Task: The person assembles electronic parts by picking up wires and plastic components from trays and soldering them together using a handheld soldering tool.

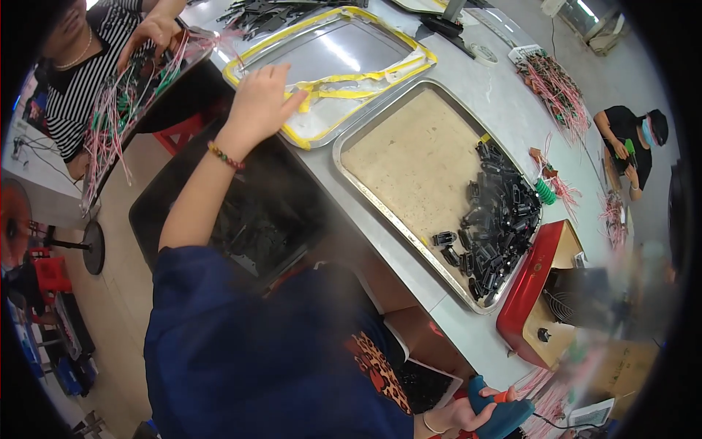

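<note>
My left hand [261, 104] reaches out with its fingers extended at the near left corner of a shallow metal tray [327, 142] edged with yellow tape. Whether the fingertips touch the tray I cannot tell. Low at the right, my right hand [468, 415] is closed round a teal hand tool [515, 415] with an orange part and a dark cord; its exact kind is unclear. Between the hands on the table stands a larger metal tray [347, 170] lined with tan board. Small black plastic parts [497, 230] are heaped along its right side.
A red casing [523, 293] with a dark fan grille stands right of the larger tray. Bundles of pink wires [552, 84] lie along the table's far side. A co-worker in a striped shirt [91, 84] handles wires at the left; another person [629, 146] stands far right.
</note>
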`<state>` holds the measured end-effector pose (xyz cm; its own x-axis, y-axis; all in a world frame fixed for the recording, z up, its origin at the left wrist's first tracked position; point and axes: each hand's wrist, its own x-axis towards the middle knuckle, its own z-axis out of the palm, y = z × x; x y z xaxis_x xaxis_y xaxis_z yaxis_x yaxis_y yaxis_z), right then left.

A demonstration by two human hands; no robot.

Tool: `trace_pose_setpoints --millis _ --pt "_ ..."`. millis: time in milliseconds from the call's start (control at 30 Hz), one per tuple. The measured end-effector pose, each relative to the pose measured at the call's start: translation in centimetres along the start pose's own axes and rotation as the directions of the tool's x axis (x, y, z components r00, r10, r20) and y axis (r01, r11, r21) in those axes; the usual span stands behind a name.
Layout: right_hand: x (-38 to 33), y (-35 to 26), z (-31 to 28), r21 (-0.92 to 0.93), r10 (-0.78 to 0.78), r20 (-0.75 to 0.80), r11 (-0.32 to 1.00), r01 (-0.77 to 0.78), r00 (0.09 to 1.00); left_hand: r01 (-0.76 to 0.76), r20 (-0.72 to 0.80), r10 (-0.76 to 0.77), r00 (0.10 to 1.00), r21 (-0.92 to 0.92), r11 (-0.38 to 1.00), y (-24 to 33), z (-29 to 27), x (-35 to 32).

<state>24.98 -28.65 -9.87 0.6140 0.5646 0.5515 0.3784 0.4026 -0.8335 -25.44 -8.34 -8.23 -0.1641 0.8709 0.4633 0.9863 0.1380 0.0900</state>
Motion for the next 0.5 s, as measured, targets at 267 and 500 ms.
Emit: trace_pose_setpoints --millis 267,500 --pt "0.1 -0.4 0.2 -0.044 0.000 -0.006 0.999 -0.001 1.000 0.061 0.293 -0.058 0.954 -0.002 0.998 -0.3 -0.3 2.0" --pt "0.2 -0.5 0.5 -0.077 -0.006 -0.007 0.997 0.006 1.000 -0.055 0.228 0.134 0.964 -0.324 0.944 -2.6 1.3 2.4"
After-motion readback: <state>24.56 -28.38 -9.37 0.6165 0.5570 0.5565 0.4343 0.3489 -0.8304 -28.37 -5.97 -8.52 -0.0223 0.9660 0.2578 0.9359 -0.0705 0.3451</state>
